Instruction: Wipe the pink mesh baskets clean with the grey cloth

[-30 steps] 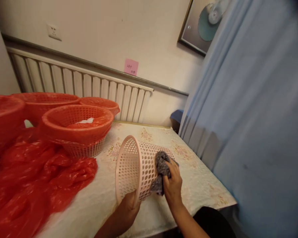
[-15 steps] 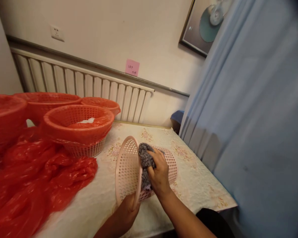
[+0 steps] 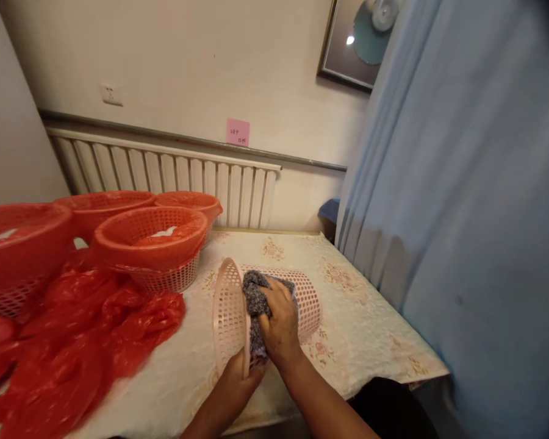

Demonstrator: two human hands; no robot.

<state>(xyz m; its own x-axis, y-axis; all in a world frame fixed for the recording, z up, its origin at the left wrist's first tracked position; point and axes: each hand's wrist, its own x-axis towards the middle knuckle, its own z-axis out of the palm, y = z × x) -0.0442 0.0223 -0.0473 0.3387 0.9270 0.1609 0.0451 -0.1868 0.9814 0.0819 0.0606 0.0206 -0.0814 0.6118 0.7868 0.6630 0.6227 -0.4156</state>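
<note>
In the head view, the fingers of the right hand [image 3: 281, 323] are seen bent and closed over a grey cloth [image 3: 255, 299], which is bunched under them. The cloth is pressed by these fingers on the outer side of the pink basket [image 3: 311, 305], just beside its rim. The rim is held low down by the left hand [image 3: 238, 378], with the thumb near its edge; the other fingers of this hand are mostly hidden, so how far they are bent cannot be told.

The basket is thus placed directly under the right fingers, with the cloth between. It is turned on its side, the wide mouth to the left and the narrow end to the right, above the flowered tablecloth [image 3: 357, 329]. How much of its weight is carried by the table cannot be told.

Farther to the left, a heap of red plastic bags [image 3: 96, 341] is spread. Behind it, a front lined basket [image 3: 176, 280] is stood upright, covered at the top by red plastic, and a white piece [image 3: 165, 231] is seen inside. More baskets with red plastic are placed around it. At the back, a radiator [image 3: 153, 171] is fixed below a pink note [image 3: 238, 132]. The right side is filled by a blue curtain [image 3: 462, 183].
</note>
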